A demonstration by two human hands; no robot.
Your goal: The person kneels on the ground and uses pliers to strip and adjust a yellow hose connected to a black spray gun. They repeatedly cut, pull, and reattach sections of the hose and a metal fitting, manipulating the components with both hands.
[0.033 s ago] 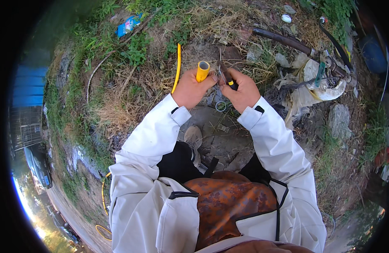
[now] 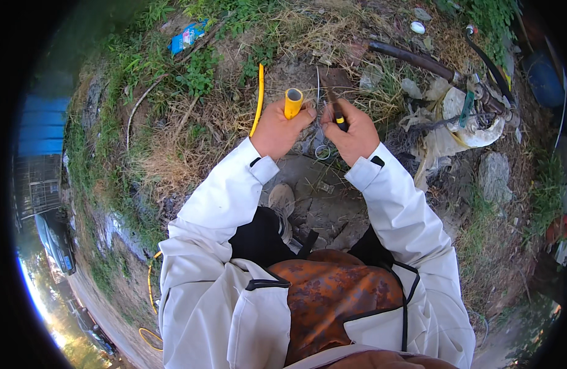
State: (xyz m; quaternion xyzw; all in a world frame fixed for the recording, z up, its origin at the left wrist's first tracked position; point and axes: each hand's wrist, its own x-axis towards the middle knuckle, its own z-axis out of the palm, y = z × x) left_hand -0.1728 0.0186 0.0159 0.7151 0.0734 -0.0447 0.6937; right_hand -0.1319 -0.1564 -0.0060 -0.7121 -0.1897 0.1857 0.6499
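Note:
My left hand [image 2: 277,130] is closed around a yellow pipe [image 2: 293,103], its hollow round end facing up. The thumb and forefinger press together beside a thin pale wire [image 2: 318,92]. This wire stands up between my hands and curls into a small loop [image 2: 322,152] below them; which fingers grip it I cannot tell. In my right hand [image 2: 355,132], closed, is a tool with a black-and-yellow handle [image 2: 340,121] and a narrow dark blade pointing away from me. The hands are a short gap apart. Just beyond my left wrist, a yellow hose [image 2: 259,98] runs upward.
A dark pipe [image 2: 412,56] lies at the far right, leading to metal fittings [image 2: 491,101] and a torn white sack [image 2: 454,117]. A grey rock [image 2: 495,177] sits nearer. Blue litter [image 2: 186,38] rests at far left. My shoe [image 2: 281,202] is below my hands.
The tool in my right hand has tilted and shifted slightly right, away from the wire. The yellow pipe has moved a little left. The wire now shows more plainly between the hands.

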